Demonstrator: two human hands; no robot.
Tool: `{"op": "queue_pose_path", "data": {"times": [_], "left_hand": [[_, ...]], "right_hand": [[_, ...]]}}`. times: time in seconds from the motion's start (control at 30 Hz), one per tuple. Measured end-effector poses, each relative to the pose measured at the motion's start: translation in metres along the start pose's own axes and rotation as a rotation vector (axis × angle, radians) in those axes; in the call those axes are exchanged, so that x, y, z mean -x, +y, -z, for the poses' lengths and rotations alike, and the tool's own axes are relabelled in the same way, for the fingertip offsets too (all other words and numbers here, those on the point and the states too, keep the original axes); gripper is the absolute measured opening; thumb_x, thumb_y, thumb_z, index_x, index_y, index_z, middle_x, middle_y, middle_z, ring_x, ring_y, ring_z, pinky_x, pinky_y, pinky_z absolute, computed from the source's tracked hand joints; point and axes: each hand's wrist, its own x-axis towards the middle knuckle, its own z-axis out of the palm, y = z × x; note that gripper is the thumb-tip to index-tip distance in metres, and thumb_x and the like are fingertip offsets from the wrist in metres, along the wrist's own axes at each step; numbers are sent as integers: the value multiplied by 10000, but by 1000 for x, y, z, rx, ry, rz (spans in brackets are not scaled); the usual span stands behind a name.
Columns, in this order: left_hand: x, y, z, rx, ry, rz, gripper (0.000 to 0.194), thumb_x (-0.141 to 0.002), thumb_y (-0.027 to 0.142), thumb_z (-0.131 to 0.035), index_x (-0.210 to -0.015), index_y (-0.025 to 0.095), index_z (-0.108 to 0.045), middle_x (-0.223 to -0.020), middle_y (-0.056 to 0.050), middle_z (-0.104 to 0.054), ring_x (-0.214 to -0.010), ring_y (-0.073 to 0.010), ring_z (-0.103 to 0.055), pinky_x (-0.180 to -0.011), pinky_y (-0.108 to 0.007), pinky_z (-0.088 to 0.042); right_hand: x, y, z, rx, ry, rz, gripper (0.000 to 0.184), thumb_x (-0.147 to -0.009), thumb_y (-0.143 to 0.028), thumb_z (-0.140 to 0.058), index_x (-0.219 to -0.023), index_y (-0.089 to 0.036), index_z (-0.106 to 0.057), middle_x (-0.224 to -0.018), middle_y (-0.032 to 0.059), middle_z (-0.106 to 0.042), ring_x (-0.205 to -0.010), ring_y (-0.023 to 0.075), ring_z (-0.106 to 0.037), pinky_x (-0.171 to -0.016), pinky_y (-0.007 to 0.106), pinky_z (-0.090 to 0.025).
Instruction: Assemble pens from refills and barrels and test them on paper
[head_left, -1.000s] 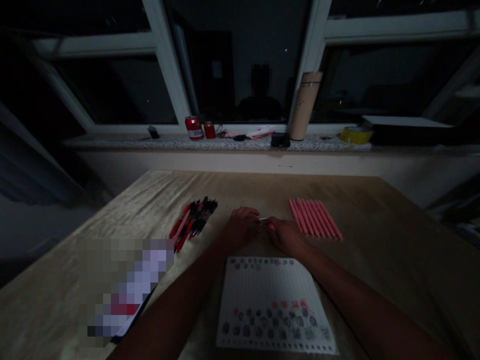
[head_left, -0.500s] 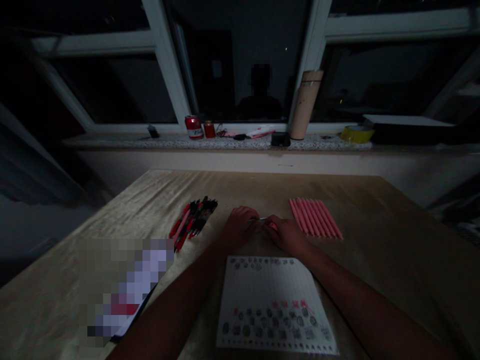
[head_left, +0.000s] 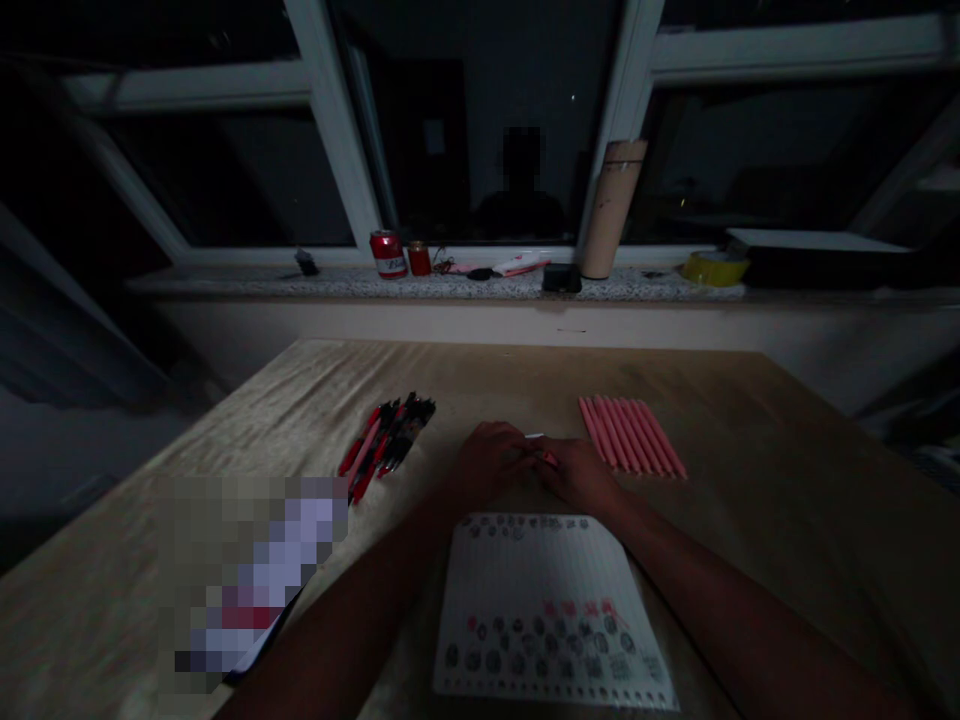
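Note:
My left hand (head_left: pixel 489 462) and my right hand (head_left: pixel 586 474) meet above the table, just beyond a lined sheet of paper (head_left: pixel 536 575). The fingers of both are closed and touch each other. A slim white piece (head_left: pixel 533 436) pokes out between the fingertips. Under the right fingers shows a small red, pen-like piece (head_left: pixel 550 458); most of it is hidden. Left of the hands lies a loose pile of black and red pens (head_left: pixel 386 440). To the right, several pink pen-like sticks (head_left: pixel 631 436) lie side by side in a row.
A pixelated, pale flat object (head_left: pixel 281 570) lies at the table's left, beside my left forearm. On the windowsill behind stand a red can (head_left: pixel 388 254), a small jar (head_left: pixel 418 259), a tall cardboard-coloured tube (head_left: pixel 613 210) and a yellow tape roll (head_left: pixel 714 268).
My hands have come closer together, the left moving slightly right until the fingers overlap. Less of the white piece shows between them. Paper, pens and pink sticks are as before.

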Motion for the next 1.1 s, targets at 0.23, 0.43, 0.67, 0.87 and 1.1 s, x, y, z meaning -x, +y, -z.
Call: {"op": "queue_pose_path", "data": {"times": [0.23, 0.43, 0.67, 0.87, 1.1], "left_hand": [[1, 1, -2, -19, -35, 17, 206, -851, 383, -538, -902, 202, -621, -910, -30, -620, -879, -162, -559, -819, -301, -422], [2, 1, 2, -18, -52, -27, 207, -873, 366, -486, -919, 192, -588, -924, -48, -615, -876, -171, -565, -798, -314, -426], [5, -5, -1, -54, -22, -26, 167, -826, 269, -507, -950, 182, -577, -942, -49, -637, -882, -184, -567, -823, -335, -420], [2, -7, -1, -103, -61, 14, 176, -844, 300, -511, -945, 193, -607, -919, -37, -663, -868, -186, -585, -828, -343, -416], [2, -8, -1, -115, -92, 17, 213, -865, 350, -482, -934, 199, -615, -913, -38, -662, -862, -190, -584, -815, -334, -411]], "right_hand": [[0, 0, 0, -30, 4, -1, 322, -845, -234, -485, -1146, -231, -602, -974, 64, -708, -865, 193, -653, -735, 266, -450], [1, -2, 1, -64, 9, -25, 284, -864, -263, -476, -1101, -232, -629, -932, 64, -714, -850, 197, -654, -724, 268, -451], [1, -4, 2, -148, 52, 3, 299, -914, -349, -428, -1096, -227, -631, -932, 63, -711, -808, 180, -656, -694, 251, -442], [1, -6, 4, -185, 49, 16, 321, -924, -370, -404, -1086, -218, -635, -915, 61, -712, -789, 171, -654, -676, 240, -432], [2, -6, 6, -172, 26, 30, 329, -930, -365, -385, -1104, -218, -622, -880, 55, -708, -780, 175, -651, -664, 243, -425]]}}
